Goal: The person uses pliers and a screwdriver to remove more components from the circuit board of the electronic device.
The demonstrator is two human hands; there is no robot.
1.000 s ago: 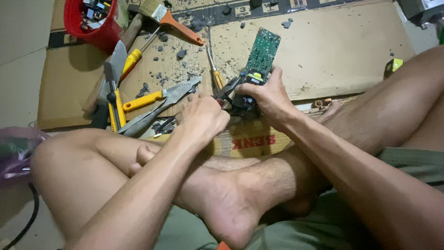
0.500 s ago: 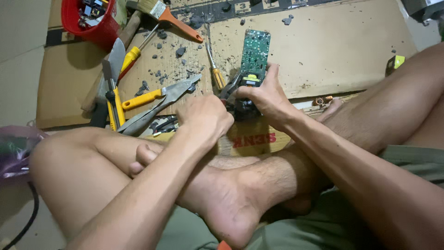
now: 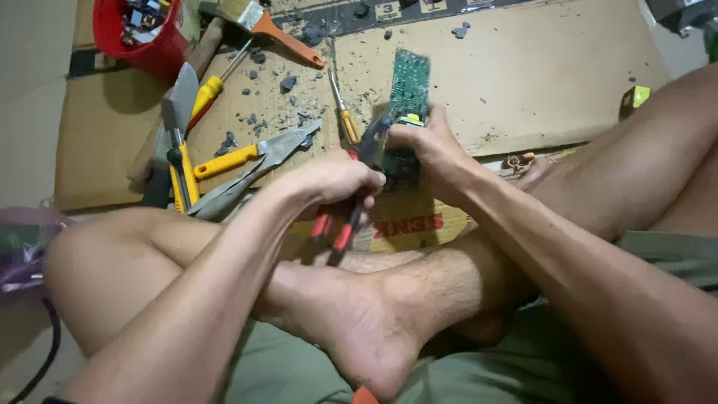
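Observation:
I sit cross-legged on the floor over a sheet of cardboard point(image 3: 538, 67). My right hand point(image 3: 434, 153) grips the lower end of a green circuit board point(image 3: 410, 86) and holds it upright. My left hand point(image 3: 333, 183) is closed around red-handled pliers point(image 3: 338, 224). Their dark jaws reach up to the lower edge of the board, beside my right hand's fingers. A small yellow part sits on the board just above my right thumb.
Tools lie on the cardboard at left: yellow-handled snips point(image 3: 239, 161), a yellow cutter point(image 3: 179, 172), a yellow screwdriver point(image 3: 209, 90), an orange screwdriver point(image 3: 345, 120), an orange-handled brush point(image 3: 262, 19). A red tub point(image 3: 138, 34) stands top left. Dark debris is scattered about.
The red-handled pliers are now raised in my left hand with their jaws at the board. My right hand has turned the board more upright.

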